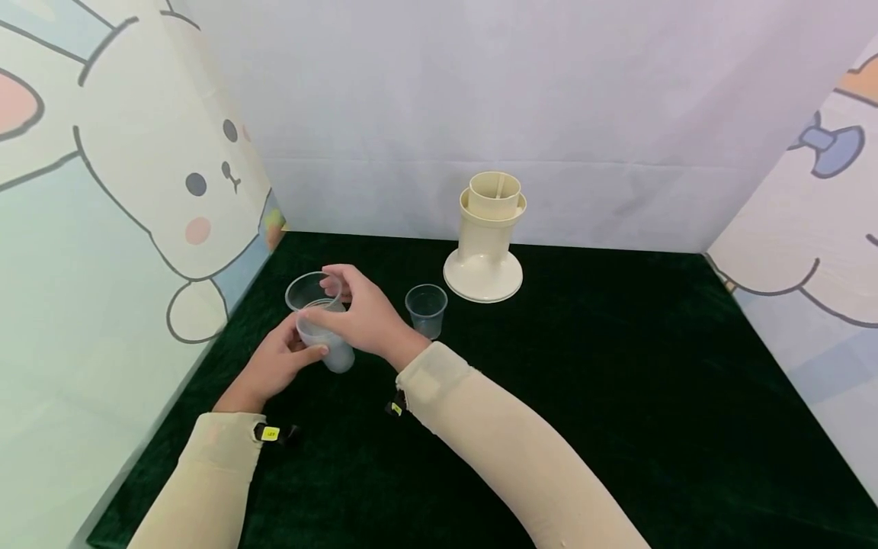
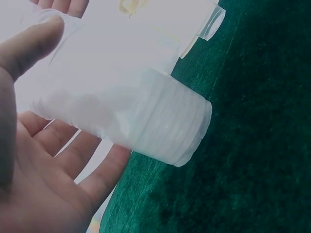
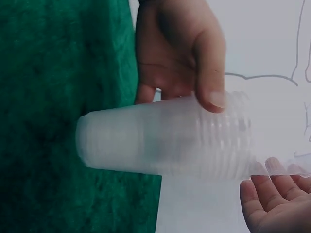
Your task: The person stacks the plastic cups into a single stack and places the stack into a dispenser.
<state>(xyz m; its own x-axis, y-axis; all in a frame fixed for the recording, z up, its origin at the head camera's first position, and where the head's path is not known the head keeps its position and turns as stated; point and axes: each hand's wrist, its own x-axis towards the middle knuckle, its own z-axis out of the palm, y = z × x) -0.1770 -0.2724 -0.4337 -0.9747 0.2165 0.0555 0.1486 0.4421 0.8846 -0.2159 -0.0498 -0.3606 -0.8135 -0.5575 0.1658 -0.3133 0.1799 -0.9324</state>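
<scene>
Stack (image 1: 339, 355) tilted over table (image 1: 652, 366) at ten o'clock; left hand (image 1: 280, 358) curled round it, right hand (image 1: 363, 309) pinching top cup (image 1: 299, 293); step looks like unstacking; next probably calls for easing top cup free.

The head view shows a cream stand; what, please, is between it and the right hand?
In the head view, a clear cup stands between the right hand and cream stand.
</scene>
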